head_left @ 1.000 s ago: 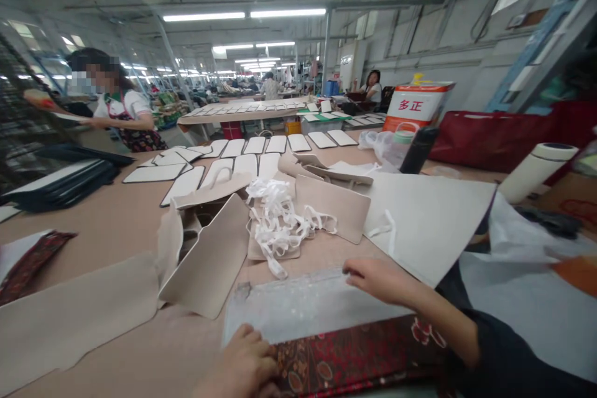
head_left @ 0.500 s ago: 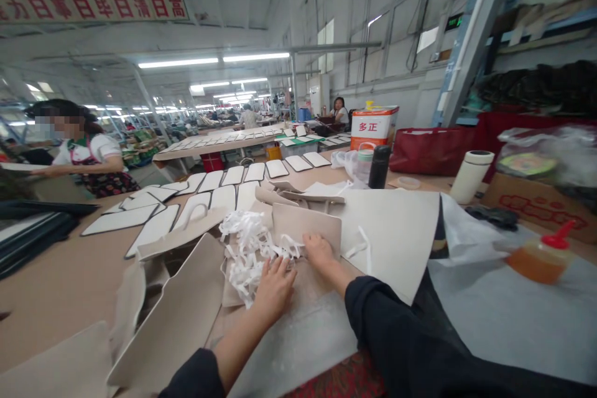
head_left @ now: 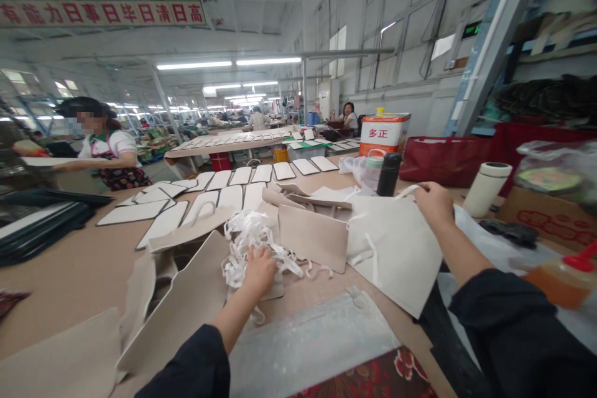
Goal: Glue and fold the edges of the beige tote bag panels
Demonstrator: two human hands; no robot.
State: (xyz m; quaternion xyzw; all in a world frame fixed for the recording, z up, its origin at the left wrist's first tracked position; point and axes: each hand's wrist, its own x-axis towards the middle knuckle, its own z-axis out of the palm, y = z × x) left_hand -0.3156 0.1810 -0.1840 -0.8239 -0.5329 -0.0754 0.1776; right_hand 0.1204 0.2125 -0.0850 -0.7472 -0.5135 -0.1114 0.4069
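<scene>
A tangled pile of white strips (head_left: 249,227) lies on the worktable. My left hand (head_left: 260,270) is at the near side of that pile, its fingers curled into the strips. Farther right, my right hand (head_left: 433,202) pinches the end of a single white strip (head_left: 407,192) above a large off-white sheet (head_left: 396,249). Other loose strips lie on this sheet. Between the pile and the sheet stands a beige panel (head_left: 313,236). Left of my left hand is a folded beige bag piece (head_left: 181,298), with its inside partly showing.
Rows of white, dark-edged panels (head_left: 203,206) cover the table's far side. A black bottle (head_left: 388,175), a white flask (head_left: 486,189), a red-and-white can (head_left: 385,132) and a red-capped glue bottle (head_left: 559,277) stand right. A translucent board (head_left: 317,336) lies nearest me. A co-worker (head_left: 109,149) stands left.
My right hand has moved right, from the beige panel to over the off-white sheet, and now holds a strip. My left hand has shifted slightly left into the pile. The view has turned slightly left.
</scene>
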